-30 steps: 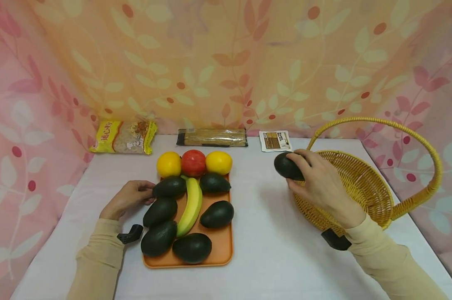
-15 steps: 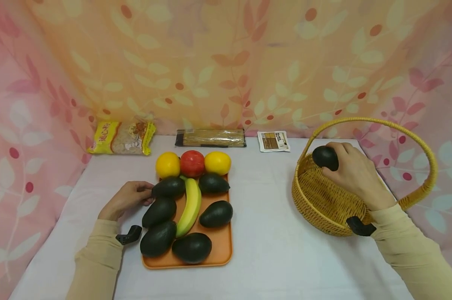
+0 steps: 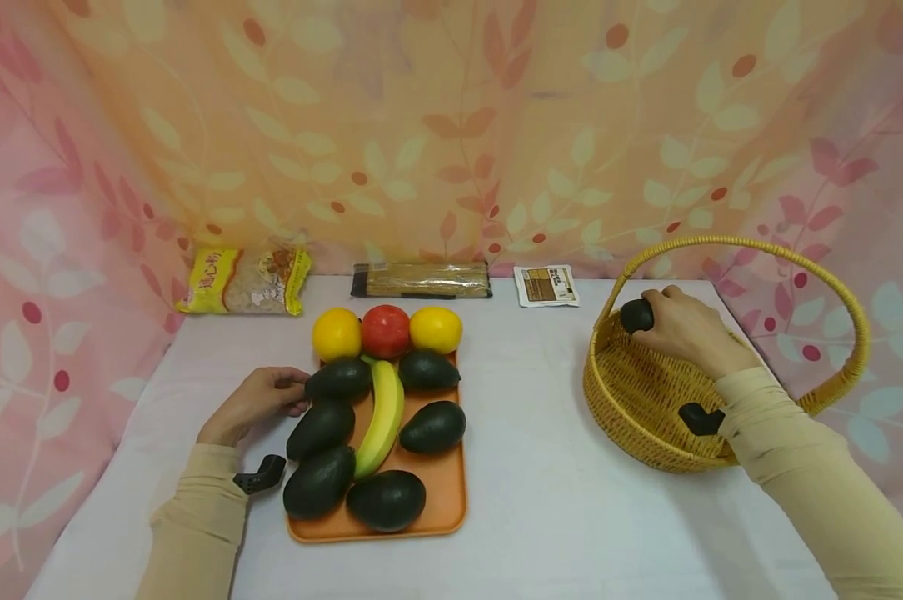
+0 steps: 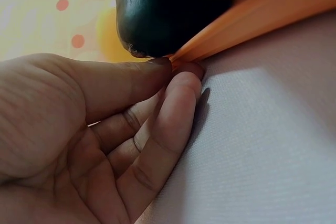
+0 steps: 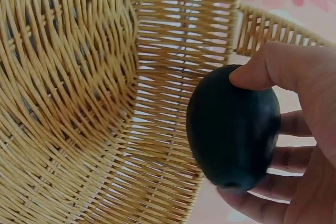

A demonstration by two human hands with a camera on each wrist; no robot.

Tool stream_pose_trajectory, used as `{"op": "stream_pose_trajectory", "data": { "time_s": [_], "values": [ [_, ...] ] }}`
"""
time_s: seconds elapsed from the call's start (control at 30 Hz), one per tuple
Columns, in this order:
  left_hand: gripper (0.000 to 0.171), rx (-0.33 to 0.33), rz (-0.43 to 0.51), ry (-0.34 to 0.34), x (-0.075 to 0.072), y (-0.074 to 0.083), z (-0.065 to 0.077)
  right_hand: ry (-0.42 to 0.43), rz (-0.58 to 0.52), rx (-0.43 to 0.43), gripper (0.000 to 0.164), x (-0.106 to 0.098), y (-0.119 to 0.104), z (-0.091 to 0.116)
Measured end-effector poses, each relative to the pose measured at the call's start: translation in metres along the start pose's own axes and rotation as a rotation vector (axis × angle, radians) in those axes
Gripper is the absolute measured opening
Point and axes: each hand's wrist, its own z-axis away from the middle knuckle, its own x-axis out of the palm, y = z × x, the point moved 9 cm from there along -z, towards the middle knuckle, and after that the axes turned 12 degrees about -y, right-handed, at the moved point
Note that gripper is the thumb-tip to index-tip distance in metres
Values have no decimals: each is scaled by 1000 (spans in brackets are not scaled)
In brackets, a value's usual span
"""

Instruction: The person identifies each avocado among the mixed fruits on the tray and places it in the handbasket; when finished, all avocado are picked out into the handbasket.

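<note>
My right hand (image 3: 687,329) grips a dark avocado (image 5: 231,129) over the far part of the wicker basket (image 3: 597,396). In the right wrist view the thumb lies on top and the fingers curl behind it. My left hand (image 3: 252,404) pinches the rim of the orange tray (image 3: 444,508) between thumb and fingers, as the left wrist view shows. Several avocados (image 3: 386,500) lie on the tray around a banana (image 3: 380,417). Along its far end sit a red round fruit (image 3: 386,331), an orange-yellow fruit (image 3: 336,334) and a yellow fruit (image 3: 436,330).
At the back of the white table lie a yellow noodle bag (image 3: 245,281), a flat pack of brown sticks or noodles (image 3: 421,281) and a small white-brown packet (image 3: 546,286). The basket's tall handle (image 3: 751,242) arches above it. Patterned curtains surround the table.
My right hand has carried the avocado from the basket's left side rightward over the basket, then slightly farther back. My left hand has stayed at the tray's rim.
</note>
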Motion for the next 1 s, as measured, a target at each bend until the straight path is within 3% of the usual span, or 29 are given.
{"op": "stream_pose_trajectory", "data": {
  "time_s": [0.17,0.33,0.63,1.0],
  "values": [
    [34,-3,-34,10,1,1,-1,-68,22,6,73,11,7,-9],
    [33,-19,-60,25,0,2,1,-92,68,-18,65,20,10,-15],
    [35,-12,-29,23,1,3,3,-78,169,-58,55,29,10,-19],
    [36,-22,-24,19,2,1,0,-37,155,-121,51,37,8,-14]
  ]
}}
